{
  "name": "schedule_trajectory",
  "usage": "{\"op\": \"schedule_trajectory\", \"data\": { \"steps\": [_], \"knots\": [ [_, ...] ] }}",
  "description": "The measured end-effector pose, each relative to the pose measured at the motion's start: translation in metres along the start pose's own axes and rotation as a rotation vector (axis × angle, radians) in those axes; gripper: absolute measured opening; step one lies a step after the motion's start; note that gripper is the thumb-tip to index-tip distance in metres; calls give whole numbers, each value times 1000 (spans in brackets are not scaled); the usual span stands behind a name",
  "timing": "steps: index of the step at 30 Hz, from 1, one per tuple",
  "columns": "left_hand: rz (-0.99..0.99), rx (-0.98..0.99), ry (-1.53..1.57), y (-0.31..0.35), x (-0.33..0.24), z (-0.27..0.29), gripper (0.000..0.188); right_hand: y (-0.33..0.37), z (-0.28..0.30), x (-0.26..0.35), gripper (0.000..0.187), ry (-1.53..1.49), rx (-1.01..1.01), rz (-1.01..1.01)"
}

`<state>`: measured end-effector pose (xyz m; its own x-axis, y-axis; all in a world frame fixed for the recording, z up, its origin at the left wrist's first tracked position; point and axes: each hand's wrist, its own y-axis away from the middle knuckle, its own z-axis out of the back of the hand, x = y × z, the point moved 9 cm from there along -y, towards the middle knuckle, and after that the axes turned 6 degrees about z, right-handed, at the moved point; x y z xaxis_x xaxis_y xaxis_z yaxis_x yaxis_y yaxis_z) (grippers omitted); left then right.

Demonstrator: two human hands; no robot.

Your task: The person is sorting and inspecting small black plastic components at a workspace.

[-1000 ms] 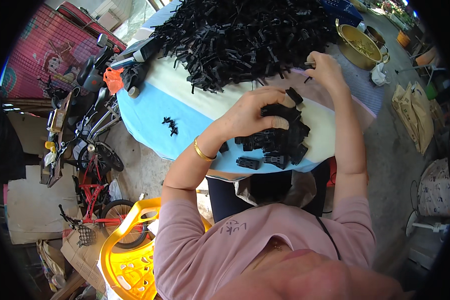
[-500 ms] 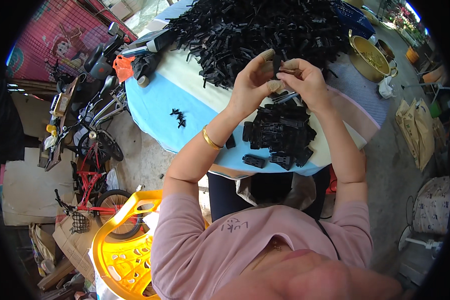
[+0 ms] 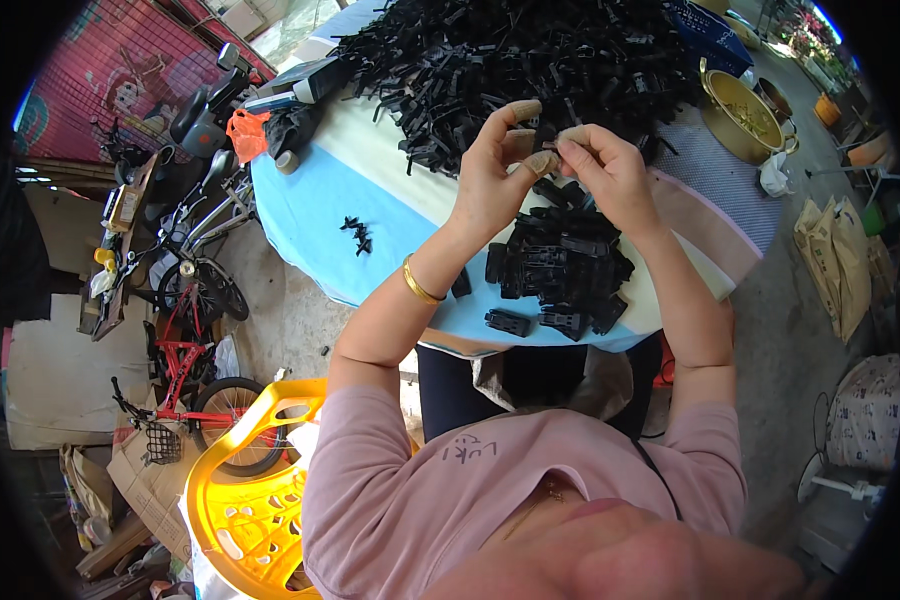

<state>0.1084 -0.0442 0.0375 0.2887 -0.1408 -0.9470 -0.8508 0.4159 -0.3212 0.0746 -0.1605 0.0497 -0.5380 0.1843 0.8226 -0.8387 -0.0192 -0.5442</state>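
My left hand [image 3: 495, 180] is raised over the table, thumb and index finger covered by pale finger cots. It pinches a small black plastic part [image 3: 546, 132], mostly hidden by the fingers. Close against it, my right hand [image 3: 615, 180] has thumb and fingertips pressed together at the same part; what exactly they grip is too small to make out. Just below the hands lies a neat cluster of black plastic pieces [image 3: 560, 262]. Beyond them rises a large heap of similar black parts [image 3: 530, 60].
A few tiny black pieces [image 3: 356, 236] lie on the blue-and-cream tablecloth [image 3: 315, 215]. A brass-coloured pot [image 3: 735, 115] and a blue basket [image 3: 710, 40] are at the right. An orange bag [image 3: 247, 135] is at the left edge. A yellow chair [image 3: 250, 500] stands near my left elbow.
The black part stood up between the fingertips earlier and now shows less, lower in the grip. My right fingers have shifted slightly and closed in beside the left thumb.
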Motion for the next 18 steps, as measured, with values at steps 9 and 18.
{"op": "schedule_trajectory", "data": {
  "steps": [9, 18],
  "knots": [
    [-76, -62, -7, 6, -3, 3, 26, 2, -2, 4, 14, 87, 12, -86],
    [-371, -171, -470, 20, -40, -3, 20, 9, -9, -14, 13, -100, 59, -256]
  ]
}}
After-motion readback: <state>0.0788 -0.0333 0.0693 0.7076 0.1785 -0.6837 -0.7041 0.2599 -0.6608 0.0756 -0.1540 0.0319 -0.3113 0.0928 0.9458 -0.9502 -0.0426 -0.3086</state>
